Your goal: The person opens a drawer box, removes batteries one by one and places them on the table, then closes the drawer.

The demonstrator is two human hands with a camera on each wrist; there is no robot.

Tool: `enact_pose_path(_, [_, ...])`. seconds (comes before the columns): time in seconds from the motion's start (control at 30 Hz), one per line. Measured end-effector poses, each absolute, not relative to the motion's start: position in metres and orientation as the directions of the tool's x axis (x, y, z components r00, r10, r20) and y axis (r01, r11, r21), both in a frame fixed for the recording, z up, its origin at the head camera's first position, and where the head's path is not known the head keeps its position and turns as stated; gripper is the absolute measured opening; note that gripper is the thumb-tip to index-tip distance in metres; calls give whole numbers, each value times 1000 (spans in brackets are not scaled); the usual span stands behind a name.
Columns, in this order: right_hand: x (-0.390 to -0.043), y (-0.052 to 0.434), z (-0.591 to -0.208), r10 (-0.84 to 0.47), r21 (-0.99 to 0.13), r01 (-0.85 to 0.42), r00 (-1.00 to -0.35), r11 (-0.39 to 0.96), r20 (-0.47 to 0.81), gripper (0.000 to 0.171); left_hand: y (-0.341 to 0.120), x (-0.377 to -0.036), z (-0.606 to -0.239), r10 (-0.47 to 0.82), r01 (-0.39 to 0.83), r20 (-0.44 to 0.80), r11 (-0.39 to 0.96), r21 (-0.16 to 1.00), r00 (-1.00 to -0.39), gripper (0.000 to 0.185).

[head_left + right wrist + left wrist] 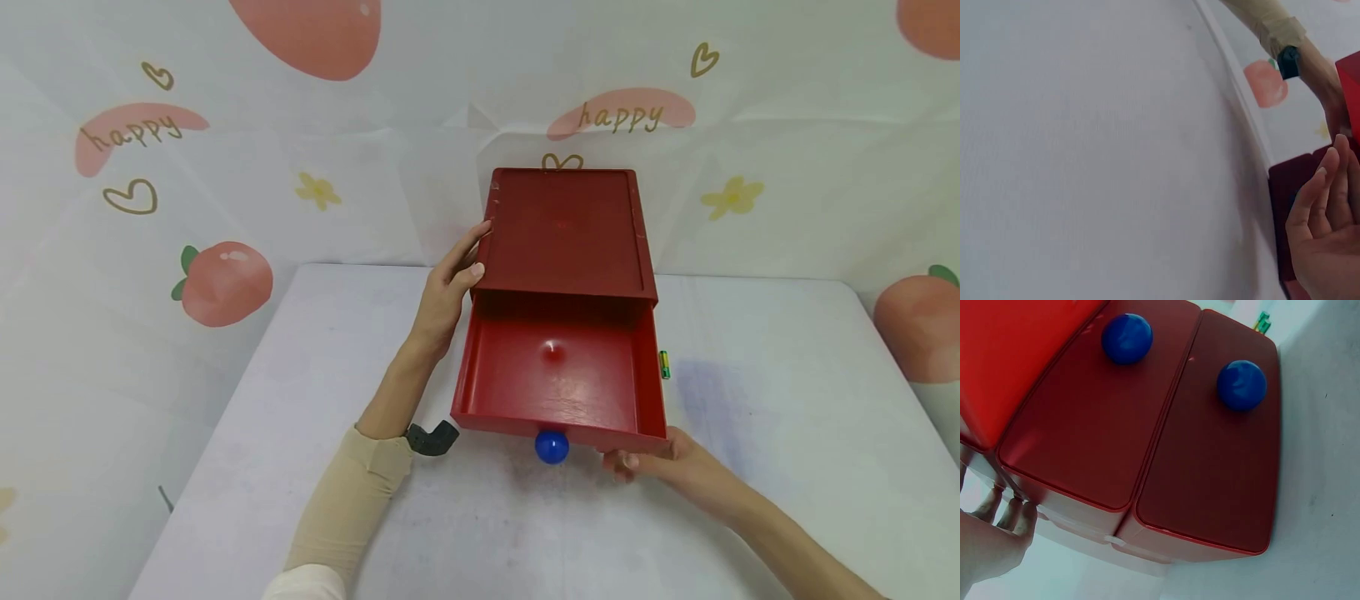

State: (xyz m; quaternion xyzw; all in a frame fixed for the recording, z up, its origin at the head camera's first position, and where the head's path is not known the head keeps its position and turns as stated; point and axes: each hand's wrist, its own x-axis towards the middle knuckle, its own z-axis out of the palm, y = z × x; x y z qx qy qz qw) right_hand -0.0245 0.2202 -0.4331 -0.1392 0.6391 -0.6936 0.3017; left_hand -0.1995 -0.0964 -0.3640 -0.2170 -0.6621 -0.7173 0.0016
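A red drawer cabinet (566,229) stands against the backdrop with its upper drawer (558,367) pulled far out. No items show on the drawer floor. A blue knob (552,447) sits on the drawer's front. My left hand (442,296) rests against the cabinet's left side, its fingertips (1025,515) touching the wall in the left wrist view. Below the drawer's front right corner is my right hand (652,458), partly hidden by the drawer. Its fingers (1329,194) look nearly straight in the right wrist view, with nothing gripped.
Two lower drawers with blue knobs (1127,339) are closed in the left wrist view. A small green and yellow battery-like piece (664,365) shows beside the drawer's right side. The pale tabletop (772,375) meets a fruit-printed backdrop (420,75).
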Motion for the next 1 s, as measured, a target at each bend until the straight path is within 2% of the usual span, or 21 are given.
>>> enact_pose_path(0.37, [-18, 198, -430, -677, -963, 241, -730, -119, -99, 33, -96, -200, -364, 290, 292, 321, -139, 946, -902, 56])
enact_pose_path(0.7, [-11, 181, -419, -710, -967, 218, -701, -132, -61, 36, -97, -199, -364, 287, 302, 328, -132, 944, -900, 56])
enact_pose_path(1.0, [-5, 165, -409, -672, -964, 204, -740, -169, -39, 34, -97, -199, -365, 293, 294, 321, -133, 947, -901, 56])
